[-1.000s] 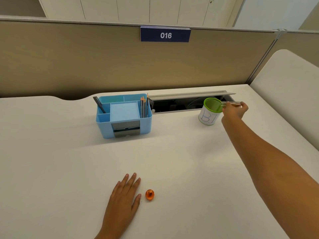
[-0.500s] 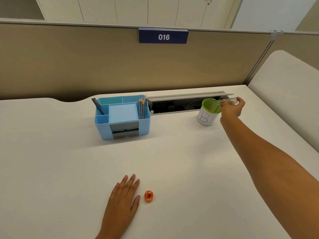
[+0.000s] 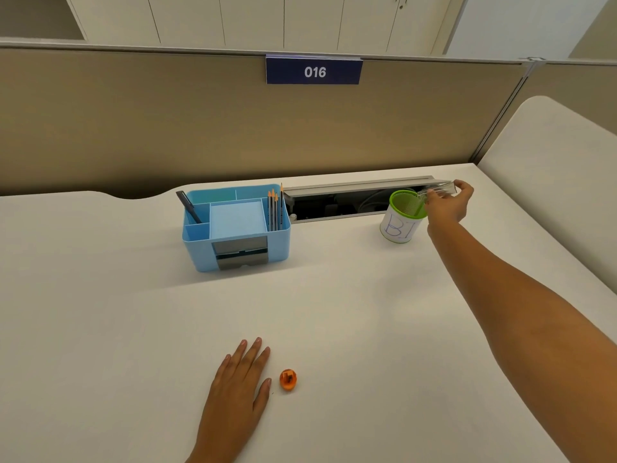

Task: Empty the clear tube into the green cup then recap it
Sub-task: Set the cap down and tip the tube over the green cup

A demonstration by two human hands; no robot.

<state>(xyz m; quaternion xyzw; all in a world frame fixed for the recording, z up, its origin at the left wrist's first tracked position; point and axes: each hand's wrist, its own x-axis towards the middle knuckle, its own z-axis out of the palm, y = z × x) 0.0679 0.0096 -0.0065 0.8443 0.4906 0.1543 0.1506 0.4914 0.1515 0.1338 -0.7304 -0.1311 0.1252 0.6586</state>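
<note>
The right hand (image 3: 449,205) grips the clear tube (image 3: 437,189) with closed fingers, above the right rim of the green cup (image 3: 402,217). The tube lies nearly level; its long axis runs left to right, with the left end lower, toward the cup. The left hand (image 3: 238,385) rests flat and open on the bench (image 3: 133,329), holding nothing, just beside the orange cap (image 3: 288,379).

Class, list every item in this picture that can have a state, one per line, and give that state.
clear tube: uncapped, tilted, mouth at the cup's rim
green cup: upright, open
orange cap: off, lying on the desk
right hand: gripping the tube
left hand: flat, empty, beside the cap
cable tray: lid open
</note>
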